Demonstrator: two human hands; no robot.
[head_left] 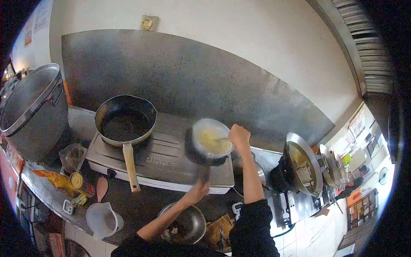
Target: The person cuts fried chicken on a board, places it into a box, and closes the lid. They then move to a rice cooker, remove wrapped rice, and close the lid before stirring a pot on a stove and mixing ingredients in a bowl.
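Observation:
A small pale saucepan with a soft yellow mixture in it is over the right burner of the silver gas stove. My left hand is closed around the end of its dark, motion-blurred handle, at the stove's front edge. Above the pan's right rim, my right hand is closed on a thin metal utensil that dips into the mixture. Its tip is buried, so I cannot tell whether it is a spoon or a fork.
A dark frying pan sits on the left burner, wooden handle forward. A tall metal pot stands far left. Along the front are a pink spatula, a plastic jug, a metal bowl and scissors. Woks stand right.

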